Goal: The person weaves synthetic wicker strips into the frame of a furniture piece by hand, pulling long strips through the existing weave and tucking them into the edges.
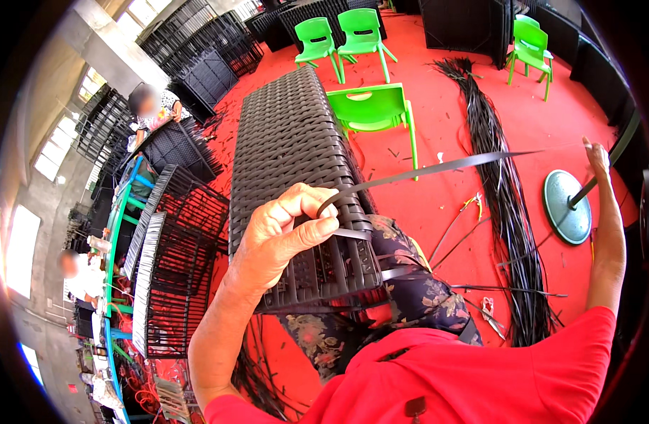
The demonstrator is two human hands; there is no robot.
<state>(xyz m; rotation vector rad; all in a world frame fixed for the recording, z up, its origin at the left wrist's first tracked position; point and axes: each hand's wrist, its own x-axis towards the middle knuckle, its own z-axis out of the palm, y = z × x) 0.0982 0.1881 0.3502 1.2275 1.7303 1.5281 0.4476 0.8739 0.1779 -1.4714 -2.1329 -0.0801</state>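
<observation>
A dark brown woven wicker furniture piece (285, 134) rests across my lap, its long top running away from me. At its near right corner my left hand (278, 230) is closed, pinching a flat dark weaving strip (437, 168) between thumb and forefinger. From there the strip stretches to the right, toward my right hand (597, 157), which is raised at the end of an outstretched arm. The fingers of that hand look closed on the strip, though its far end is thin and blurred. A lighter stretch of strip shows just below my left thumb, against the woven edge.
A long bundle of dark strips (505, 233) lies on the red floor to the right, near yellow-handled pliers (473, 203) and red-handled cutters (490, 318). Beyond stand a round green base (566, 212) with a pole and green chairs (370, 106). Black frames (179, 283) and two people are at left.
</observation>
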